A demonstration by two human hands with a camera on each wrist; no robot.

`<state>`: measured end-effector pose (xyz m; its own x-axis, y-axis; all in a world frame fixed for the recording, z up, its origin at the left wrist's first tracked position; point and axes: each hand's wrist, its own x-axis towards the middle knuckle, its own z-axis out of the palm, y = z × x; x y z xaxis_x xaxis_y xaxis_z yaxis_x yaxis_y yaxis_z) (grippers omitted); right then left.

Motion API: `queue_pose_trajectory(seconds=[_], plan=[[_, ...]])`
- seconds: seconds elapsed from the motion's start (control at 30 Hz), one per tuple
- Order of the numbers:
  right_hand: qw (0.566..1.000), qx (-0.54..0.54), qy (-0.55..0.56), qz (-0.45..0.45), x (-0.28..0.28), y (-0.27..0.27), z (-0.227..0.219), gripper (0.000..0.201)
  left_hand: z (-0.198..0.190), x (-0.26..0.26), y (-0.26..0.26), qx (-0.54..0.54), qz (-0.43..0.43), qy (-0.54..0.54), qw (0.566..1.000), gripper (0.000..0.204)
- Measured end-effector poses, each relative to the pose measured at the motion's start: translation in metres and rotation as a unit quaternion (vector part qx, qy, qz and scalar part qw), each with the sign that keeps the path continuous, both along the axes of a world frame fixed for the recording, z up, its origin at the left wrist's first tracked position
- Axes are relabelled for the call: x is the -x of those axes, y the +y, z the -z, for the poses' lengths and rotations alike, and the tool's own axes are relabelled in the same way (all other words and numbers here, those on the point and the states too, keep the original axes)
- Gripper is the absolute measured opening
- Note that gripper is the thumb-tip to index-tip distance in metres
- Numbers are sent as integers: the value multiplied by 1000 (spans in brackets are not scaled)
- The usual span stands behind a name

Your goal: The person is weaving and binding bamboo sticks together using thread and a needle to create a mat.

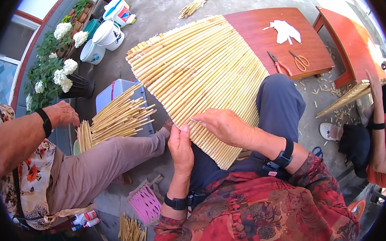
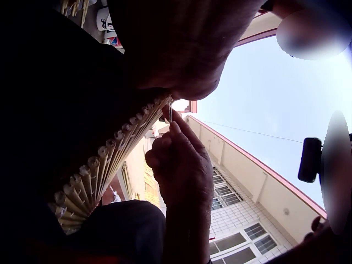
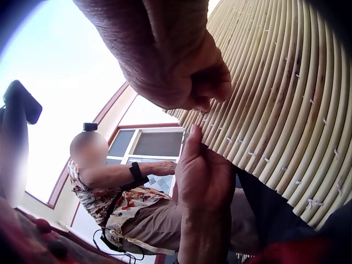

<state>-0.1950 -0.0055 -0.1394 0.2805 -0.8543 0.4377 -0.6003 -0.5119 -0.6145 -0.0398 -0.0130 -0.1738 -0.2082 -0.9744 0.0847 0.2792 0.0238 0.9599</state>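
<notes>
A mat of pale reed stalks (image 1: 196, 72), stitched side by side with white thread, lies across the person's lap. At its near left corner the left hand (image 1: 181, 150) grips the edge, thumb on top and fingers underneath. Just above that corner, the right hand (image 1: 228, 126) pinches a thin, shiny, needle-like metal piece (image 2: 170, 111), its point right at the stalks. Short white stitches show along the mat in the right wrist view, where the right hand's curled fingers hide the metal piece. The cut stalk ends (image 2: 93, 162) face the left wrist camera.
Red-handled pliers (image 1: 279, 64), scissors (image 1: 299, 60) and a white scrap (image 1: 285, 31) lie on a low red-brown table (image 1: 256, 20). To the left, another person's hand (image 1: 65, 113) hovers by a bundle of reed stalks (image 1: 118, 116) on a plastic box (image 1: 110, 95). A pink woven stool (image 1: 146, 204) stands below.
</notes>
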Motion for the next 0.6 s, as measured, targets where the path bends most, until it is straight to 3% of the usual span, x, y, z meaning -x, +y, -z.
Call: queue_pose_trajectory(seconds=[0.27, 0.6], plan=[[999, -35, -6, -2, -2, 4, -13, 27, -1, -2, -2, 45, -9, -47, 998, 33], [999, -21, -21, 32, -12, 11, -15, 22, -11, 1, -1, 45, -23, -27, 998, 32]])
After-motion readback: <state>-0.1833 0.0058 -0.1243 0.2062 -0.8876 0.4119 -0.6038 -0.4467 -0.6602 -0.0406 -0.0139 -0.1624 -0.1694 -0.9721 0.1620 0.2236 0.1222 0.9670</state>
